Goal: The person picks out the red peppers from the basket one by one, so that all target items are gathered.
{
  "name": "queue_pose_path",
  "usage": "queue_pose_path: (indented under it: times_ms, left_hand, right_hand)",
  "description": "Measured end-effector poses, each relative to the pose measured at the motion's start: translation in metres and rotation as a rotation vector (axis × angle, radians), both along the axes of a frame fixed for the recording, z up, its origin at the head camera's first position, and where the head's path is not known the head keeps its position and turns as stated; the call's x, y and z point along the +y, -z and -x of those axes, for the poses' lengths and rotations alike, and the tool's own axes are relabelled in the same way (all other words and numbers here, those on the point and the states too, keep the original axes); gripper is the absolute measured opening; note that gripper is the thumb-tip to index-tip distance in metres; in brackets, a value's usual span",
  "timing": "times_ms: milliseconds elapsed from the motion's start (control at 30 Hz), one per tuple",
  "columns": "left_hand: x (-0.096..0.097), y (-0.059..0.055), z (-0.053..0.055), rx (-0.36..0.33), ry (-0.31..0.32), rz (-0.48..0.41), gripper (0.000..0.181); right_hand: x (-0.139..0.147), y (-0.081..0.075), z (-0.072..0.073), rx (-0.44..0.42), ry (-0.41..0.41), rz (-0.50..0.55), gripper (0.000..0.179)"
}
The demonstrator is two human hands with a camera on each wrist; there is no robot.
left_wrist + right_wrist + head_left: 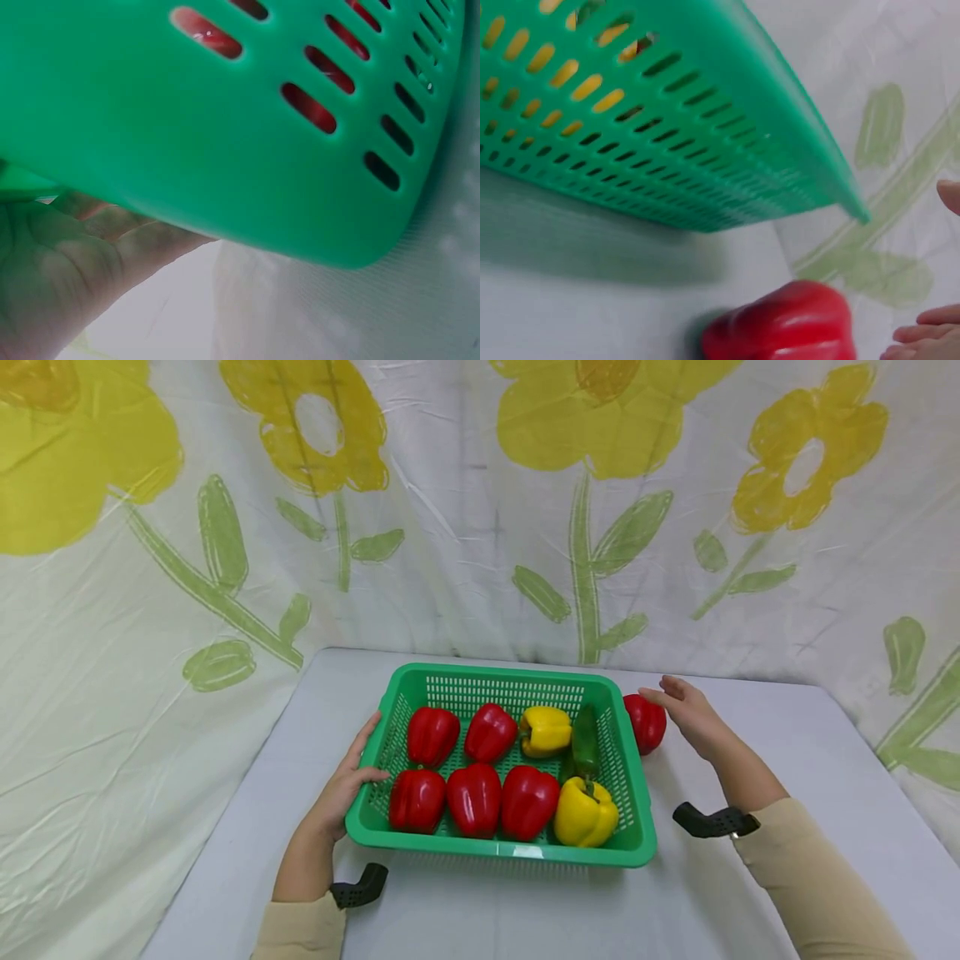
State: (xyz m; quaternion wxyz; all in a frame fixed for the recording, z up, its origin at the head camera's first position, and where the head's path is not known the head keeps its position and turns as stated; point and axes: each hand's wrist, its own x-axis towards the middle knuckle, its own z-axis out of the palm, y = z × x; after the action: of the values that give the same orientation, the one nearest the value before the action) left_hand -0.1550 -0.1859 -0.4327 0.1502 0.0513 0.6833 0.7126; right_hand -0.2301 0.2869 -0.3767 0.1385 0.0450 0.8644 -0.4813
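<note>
A green plastic basket with slotted walls is at the middle of the table. My left hand holds its left rim, thumb over the edge and fingers along the outside; the left wrist view shows the palm against the wall. Inside the basket lie several red bell peppers, a yellow bell pepper at the front right, another yellow pepper behind it and a long green pepper. Outside the right wall sits one red bell pepper. Beside it my right hand hovers, fingers extended, holding nothing.
The white table reaches back to a hanging cloth printed with yellow flowers. Black wrist straps with camera mounts sit on both forearms, over beige sleeves.
</note>
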Motion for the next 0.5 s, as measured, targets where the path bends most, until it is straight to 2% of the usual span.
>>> queue_pose_path:
  times_ms: [500]
  left_hand:
    - [0.001,0.0,0.0,0.006,0.0,0.002,0.079]
  right_hand:
    - [-0.03,-0.03,-0.002,0.028,-0.213,-0.086,0.085]
